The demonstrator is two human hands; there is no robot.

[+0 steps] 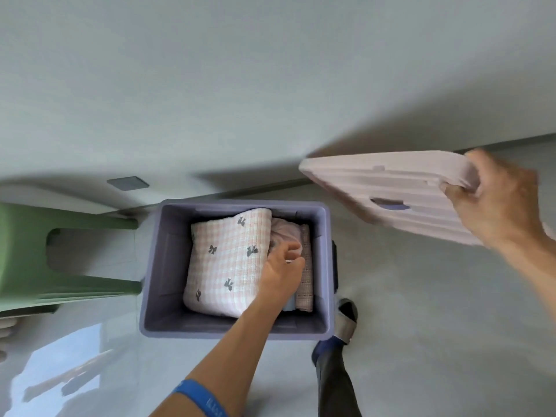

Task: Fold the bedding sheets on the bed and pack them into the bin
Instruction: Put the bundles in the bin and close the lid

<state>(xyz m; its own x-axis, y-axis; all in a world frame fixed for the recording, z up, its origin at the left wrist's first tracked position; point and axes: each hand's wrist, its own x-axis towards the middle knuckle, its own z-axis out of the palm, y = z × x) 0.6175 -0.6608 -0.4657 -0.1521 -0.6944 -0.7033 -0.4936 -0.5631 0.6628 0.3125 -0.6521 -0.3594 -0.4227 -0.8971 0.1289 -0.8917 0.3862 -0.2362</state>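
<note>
- The purple bin (168, 266) stands on the floor (421, 311), beside a green stool (27, 251).
- A folded pink checked sheet (225, 260) fills the bin's left side; other folded cloth (305, 275) lies along its right wall.
- The left hand (281, 270) reaches into the bin, fingers curled into the pale cloth.
- The right hand (499, 203) grips the pink lid (382, 188) by its edge, tilted above the floor right of the bin.

Purple bin (168, 266) on the floor, open-topped, rectangular. Inside, a folded pink-and-white checked sheet with dark bows (228, 263) filling the left and middle, rounded fold at the far end. Squeezed along the right wall, a crumpled pale pink sheet (284, 233) and a beige woven one (305, 284). Pale pink ribbed lid (388, 191) held tilted in the air, off to the far right.
</note>
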